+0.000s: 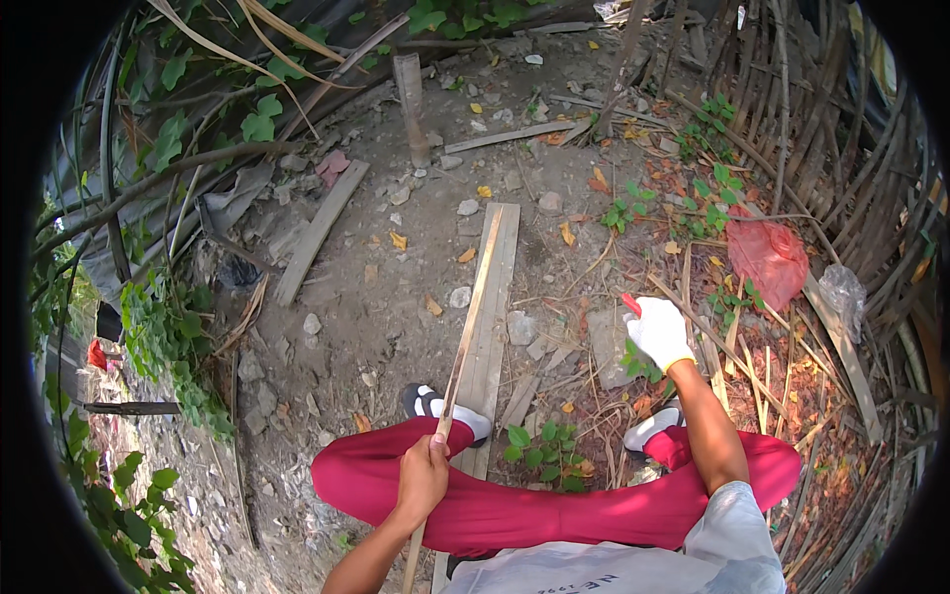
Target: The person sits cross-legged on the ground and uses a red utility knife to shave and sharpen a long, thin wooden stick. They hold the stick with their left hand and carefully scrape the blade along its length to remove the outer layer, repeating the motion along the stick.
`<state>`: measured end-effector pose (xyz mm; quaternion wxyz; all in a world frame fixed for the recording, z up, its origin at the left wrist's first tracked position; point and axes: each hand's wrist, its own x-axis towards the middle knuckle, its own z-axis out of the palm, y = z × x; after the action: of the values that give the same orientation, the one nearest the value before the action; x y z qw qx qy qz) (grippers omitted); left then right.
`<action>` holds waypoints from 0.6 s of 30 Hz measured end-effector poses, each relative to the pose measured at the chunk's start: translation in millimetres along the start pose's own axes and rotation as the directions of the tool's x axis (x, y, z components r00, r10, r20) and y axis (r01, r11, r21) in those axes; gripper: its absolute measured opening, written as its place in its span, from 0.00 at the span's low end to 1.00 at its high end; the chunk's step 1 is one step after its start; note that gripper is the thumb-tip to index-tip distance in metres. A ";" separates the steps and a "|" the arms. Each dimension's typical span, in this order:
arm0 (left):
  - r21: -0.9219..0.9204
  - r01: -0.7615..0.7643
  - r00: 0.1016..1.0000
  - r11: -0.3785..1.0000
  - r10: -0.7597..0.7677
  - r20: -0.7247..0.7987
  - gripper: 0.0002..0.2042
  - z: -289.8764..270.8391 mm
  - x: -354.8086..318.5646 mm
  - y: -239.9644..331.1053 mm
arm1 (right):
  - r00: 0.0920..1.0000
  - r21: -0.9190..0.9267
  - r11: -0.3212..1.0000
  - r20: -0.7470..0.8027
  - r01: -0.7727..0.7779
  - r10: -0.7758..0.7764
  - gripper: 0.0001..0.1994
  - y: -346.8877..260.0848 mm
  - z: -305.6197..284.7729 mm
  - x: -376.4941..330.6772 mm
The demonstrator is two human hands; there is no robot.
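My bare left hand [426, 473] is closed around a long, thin strip of wood or bamboo [469, 332]. The strip slants away from me over a grey plank [497, 287] that lies on the ground between my feet, and its near end runs down past my thigh. Out to the right, my right hand [661, 332] wears a white glove and grips a red handle [630, 303]. Whatever the handle belongs to is hidden by the glove, so its kind cannot be made out. The right hand is well apart from the strip.
A wooden post [412, 109] stands upright ahead, with a loose board [322, 233] to its left. On the right lie a red plastic bag [767, 255], a clear bag [841, 291] and several thin sticks before a woven stick fence [851, 188]. Stones and leafy plants dot the dirt.
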<state>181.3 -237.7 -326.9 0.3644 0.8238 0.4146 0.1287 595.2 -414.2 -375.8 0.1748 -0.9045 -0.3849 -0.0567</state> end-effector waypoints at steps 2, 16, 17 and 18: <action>-0.072 0.040 0.999 0.997 -0.038 0.024 0.22 4.9 -2.6 -0.6 | 0.994 0.115 0.992 0.096 0.042 -0.053 0.12 -50.0 -16.0 -4.5; -0.506 0.813 0.577 0.289 -0.275 0.769 0.19 45.2 34.9 43.9 | 0.861 0.181 0.932 0.359 0.315 -0.361 0.05 -160.6 18.8 -58.0; -0.501 0.818 0.570 0.281 -0.283 0.772 0.19 48.2 34.5 43.9 | 0.856 0.160 0.940 0.389 0.302 -0.341 0.06 -159.9 20.1 -56.2; -0.497 0.823 0.563 0.274 -0.290 0.773 0.19 51.7 34.5 43.2 | 0.850 0.138 0.947 0.419 0.289 -0.320 0.07 -159.6 22.0 -52.8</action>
<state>254.9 -253.4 -335.7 0.8267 0.3245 0.4533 -0.0755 443.3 -339.4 -365.3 0.1043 -0.8149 -0.5543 0.1334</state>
